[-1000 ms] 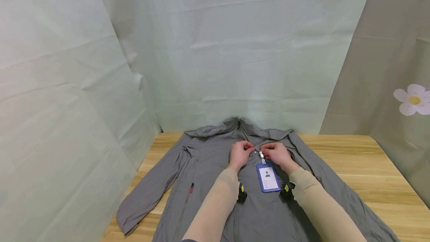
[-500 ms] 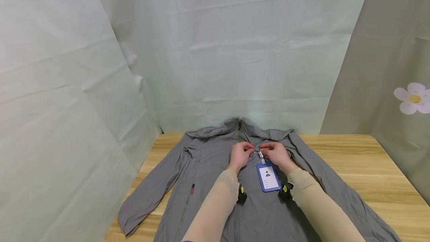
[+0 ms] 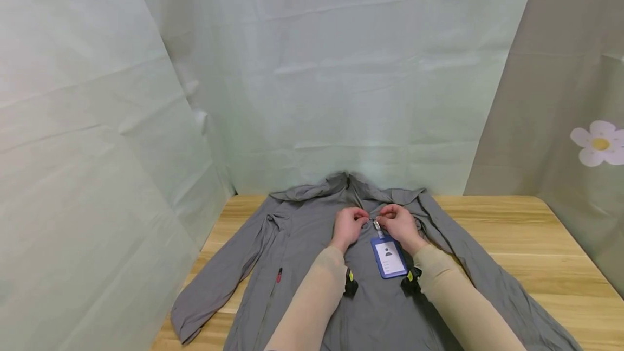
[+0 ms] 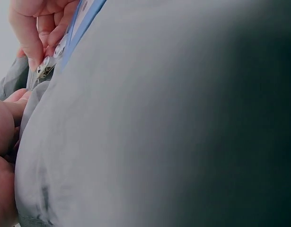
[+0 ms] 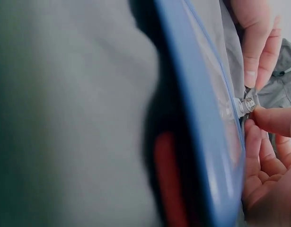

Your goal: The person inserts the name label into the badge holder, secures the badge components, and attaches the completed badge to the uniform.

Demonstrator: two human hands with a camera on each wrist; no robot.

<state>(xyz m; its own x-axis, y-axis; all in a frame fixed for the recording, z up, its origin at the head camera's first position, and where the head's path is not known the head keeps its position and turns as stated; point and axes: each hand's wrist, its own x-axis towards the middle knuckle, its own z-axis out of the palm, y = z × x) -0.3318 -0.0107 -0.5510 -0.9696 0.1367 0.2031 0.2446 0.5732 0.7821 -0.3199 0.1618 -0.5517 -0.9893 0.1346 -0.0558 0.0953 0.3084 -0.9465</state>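
Observation:
A grey jacket point(image 3: 304, 237) lies spread on the table, collar at the far side. On its chest rests an ID badge in a blue holder point(image 3: 390, 260), hanging from a short strap with a metal clip point(image 5: 248, 105). My right hand point(image 3: 398, 225) pinches the metal clip between thumb and fingers. Facing it from the left, my left hand point(image 3: 346, 228) pinches a fold of the jacket right at the clip. The fingertips of both hands nearly meet there. In the left wrist view, a thin wire-like piece shows between the right fingertips and the fold.
The jacket covers much of the wooden table point(image 3: 526, 242), one sleeve point(image 3: 209, 297) reaching toward the left front. A red zipper pull point(image 3: 279, 275) shows on the jacket. Pale cloth walls point(image 3: 341, 96) stand behind and at the sides; a flower print point(image 3: 600, 144) is at the right.
My right hand's fingers have shifted slightly and look more bent over the clip. My left hand keeps nearly the same place; the badge has barely moved.

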